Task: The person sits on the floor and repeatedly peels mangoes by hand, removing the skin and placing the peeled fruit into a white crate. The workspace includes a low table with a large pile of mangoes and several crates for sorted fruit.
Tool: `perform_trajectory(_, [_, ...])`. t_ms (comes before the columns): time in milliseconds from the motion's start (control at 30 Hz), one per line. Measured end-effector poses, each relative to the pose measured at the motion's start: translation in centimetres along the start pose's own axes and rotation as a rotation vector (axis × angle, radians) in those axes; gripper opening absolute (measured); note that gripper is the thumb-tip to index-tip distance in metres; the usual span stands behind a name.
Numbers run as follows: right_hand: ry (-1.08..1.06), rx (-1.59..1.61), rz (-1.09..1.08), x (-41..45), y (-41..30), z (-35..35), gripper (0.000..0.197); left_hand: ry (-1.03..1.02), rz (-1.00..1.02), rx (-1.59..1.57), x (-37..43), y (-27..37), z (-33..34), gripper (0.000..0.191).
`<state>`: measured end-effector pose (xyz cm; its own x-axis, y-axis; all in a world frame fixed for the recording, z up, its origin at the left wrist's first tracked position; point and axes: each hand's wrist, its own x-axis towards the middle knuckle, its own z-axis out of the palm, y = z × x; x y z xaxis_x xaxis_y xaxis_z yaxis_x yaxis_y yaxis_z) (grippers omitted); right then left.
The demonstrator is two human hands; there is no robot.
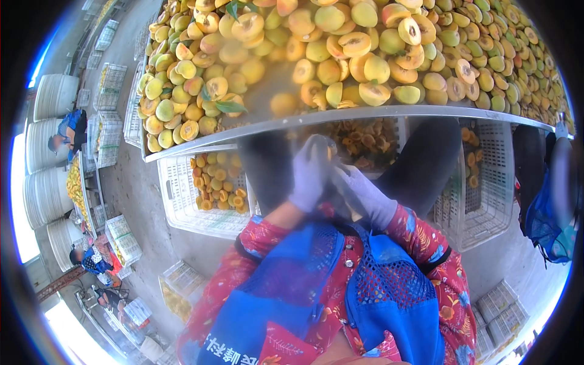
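Both my hands wear pale lavender gloves and meet over my lap, just below the metal table's front rim. My left hand is curled around what looks like an apricot; a yellowish edge shows at the fingers, and blur hides the rest. Close beside it, my right hand grips a slim greyish tool with a pale end; its exact kind cannot be made out. Halved and whole apricots are heaped on the metal table in front of me.
Below the rim, a white plastic crate with apricot halves stands at left, and another crate at right. Brownish fruit pieces lie between my knees. A co-worker sits at far right. Other people and stacked crates are at left.
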<state>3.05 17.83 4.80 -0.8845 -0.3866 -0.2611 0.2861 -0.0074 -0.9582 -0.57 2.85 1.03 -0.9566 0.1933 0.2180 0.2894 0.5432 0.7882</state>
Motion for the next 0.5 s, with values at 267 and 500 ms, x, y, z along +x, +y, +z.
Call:
perform_trajectory(267, [-0.05,-0.325,-0.478,-0.1,1.4,-1.1,0.043,-0.04,-0.238,-0.266,-0.5,0.5,0.2,0.02])
perform_trajectory(500, [-0.09,-0.209,-0.304,-0.6,1.0,-1.6,0.045,-0.026,-0.041,-0.004,-1.1,-1.2,1.3,0.018])
